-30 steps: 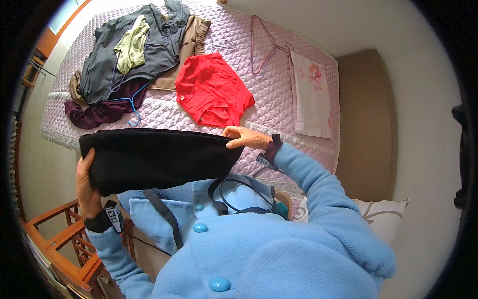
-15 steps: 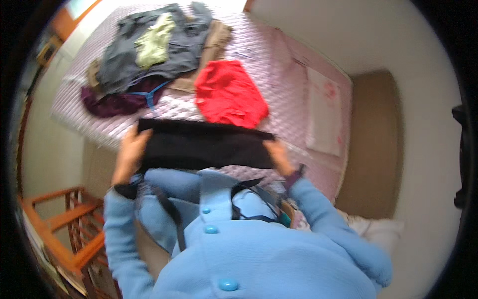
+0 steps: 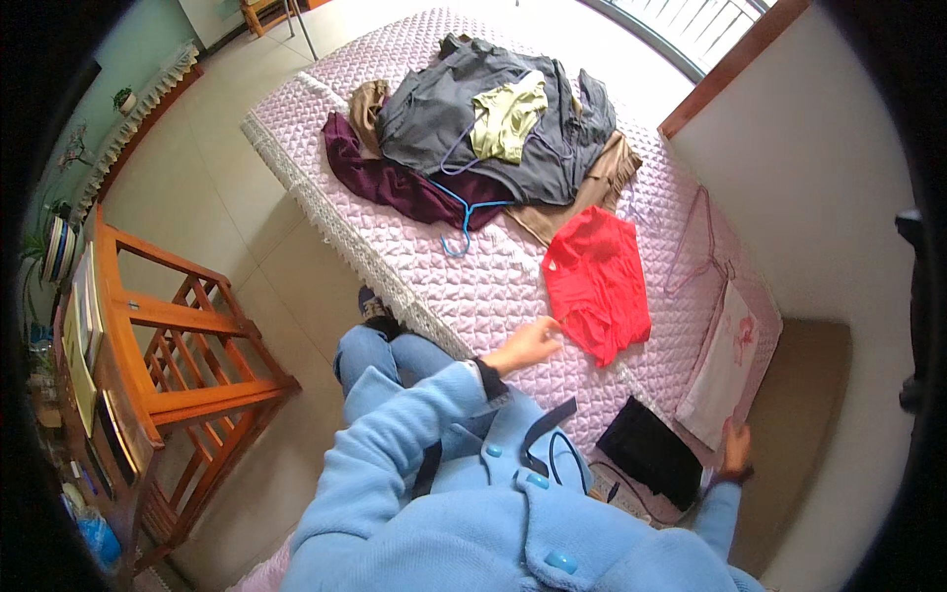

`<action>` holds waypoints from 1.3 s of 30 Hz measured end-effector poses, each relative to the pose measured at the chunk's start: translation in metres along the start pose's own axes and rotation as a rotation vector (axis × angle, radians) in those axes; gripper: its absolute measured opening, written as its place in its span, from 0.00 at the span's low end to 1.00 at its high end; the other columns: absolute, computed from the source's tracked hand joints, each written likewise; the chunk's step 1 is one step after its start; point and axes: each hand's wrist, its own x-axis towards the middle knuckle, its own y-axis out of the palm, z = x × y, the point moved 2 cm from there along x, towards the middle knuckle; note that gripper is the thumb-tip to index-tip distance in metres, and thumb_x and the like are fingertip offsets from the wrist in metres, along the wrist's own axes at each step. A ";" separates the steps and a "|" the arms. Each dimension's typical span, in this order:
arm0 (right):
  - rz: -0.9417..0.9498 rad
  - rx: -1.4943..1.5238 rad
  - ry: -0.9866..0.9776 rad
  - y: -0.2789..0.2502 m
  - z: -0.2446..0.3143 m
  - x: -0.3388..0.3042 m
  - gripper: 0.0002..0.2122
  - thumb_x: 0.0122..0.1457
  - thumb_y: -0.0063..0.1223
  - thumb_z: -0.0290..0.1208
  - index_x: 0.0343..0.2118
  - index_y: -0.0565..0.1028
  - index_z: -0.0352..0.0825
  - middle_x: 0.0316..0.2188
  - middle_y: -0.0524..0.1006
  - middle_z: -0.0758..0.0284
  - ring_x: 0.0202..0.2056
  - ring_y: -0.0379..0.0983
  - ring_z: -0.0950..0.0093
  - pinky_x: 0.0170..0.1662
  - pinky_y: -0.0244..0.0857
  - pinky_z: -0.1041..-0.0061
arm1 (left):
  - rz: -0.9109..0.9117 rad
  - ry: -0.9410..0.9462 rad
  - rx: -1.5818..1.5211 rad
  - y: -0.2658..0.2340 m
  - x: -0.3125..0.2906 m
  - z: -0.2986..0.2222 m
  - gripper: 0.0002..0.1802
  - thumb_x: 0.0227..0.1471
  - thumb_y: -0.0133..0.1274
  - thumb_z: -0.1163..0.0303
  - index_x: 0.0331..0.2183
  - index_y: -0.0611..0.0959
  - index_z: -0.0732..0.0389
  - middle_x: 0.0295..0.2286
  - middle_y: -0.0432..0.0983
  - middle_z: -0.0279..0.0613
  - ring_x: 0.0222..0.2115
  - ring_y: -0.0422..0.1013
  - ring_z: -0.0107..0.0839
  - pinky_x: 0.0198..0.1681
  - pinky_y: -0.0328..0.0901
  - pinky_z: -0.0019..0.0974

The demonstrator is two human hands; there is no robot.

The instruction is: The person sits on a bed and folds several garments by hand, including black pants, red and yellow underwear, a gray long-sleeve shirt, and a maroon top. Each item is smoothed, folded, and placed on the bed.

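Observation:
My left hand (image 3: 528, 347) reaches over the near part of the bed, fingers stretched toward the edge of a red garment (image 3: 600, 281) that looks like briefs. Its fingertips are close to the red cloth; whether they touch it I cannot tell. The folded black cloth (image 3: 651, 452) lies on the bed at the near right, out of both hands. Just right of it, my right hand (image 3: 735, 451) is by the lower end of a white cloth piece (image 3: 718, 370) with a pink print. That hand looks loosely open and holds nothing visible.
A quilted pink bed (image 3: 473, 296) bears a pile with a dark grey garment (image 3: 424, 118), yellow-green briefs (image 3: 508, 116), purple clothing (image 3: 395, 187) and brown clothing (image 3: 612, 173). A blue hanger (image 3: 464, 210) and a pink hanger (image 3: 702, 242) lie there. A wooden chair (image 3: 187, 321) stands left.
The black cloth, earlier stretched between both hands, now lies at the near right of the bed, let go. My left hand has moved toward the red garment. The view has turned.

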 end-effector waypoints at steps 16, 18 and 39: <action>1.069 1.683 0.454 0.388 0.685 -0.143 0.14 0.54 0.57 0.33 0.40 0.69 0.32 0.33 0.75 0.61 0.40 0.71 0.65 0.52 0.61 0.65 | -0.752 -0.257 -0.568 -0.210 -0.180 0.037 0.10 0.57 0.45 0.69 0.39 0.75 0.64 0.30 0.76 0.44 0.28 0.74 0.29 0.33 0.70 0.32; 1.125 1.804 0.386 0.379 0.679 -0.133 0.04 0.59 0.49 0.28 0.33 0.68 0.36 0.18 0.67 0.69 0.22 0.64 0.74 0.35 0.63 0.73 | -0.749 -0.268 -0.581 -0.215 -0.180 0.042 0.11 0.58 0.45 0.68 0.39 0.75 0.64 0.30 0.76 0.43 0.28 0.74 0.29 0.33 0.70 0.31; 1.143 0.684 -0.722 0.027 0.409 -0.124 0.10 0.56 0.46 0.27 0.33 0.77 0.26 0.12 0.60 0.79 0.14 0.50 0.89 0.18 0.42 0.84 | -0.241 0.741 0.699 -0.230 -0.132 -0.192 0.36 0.44 0.59 0.48 0.51 0.73 0.59 0.49 0.68 0.47 0.52 0.61 0.39 0.56 0.54 0.40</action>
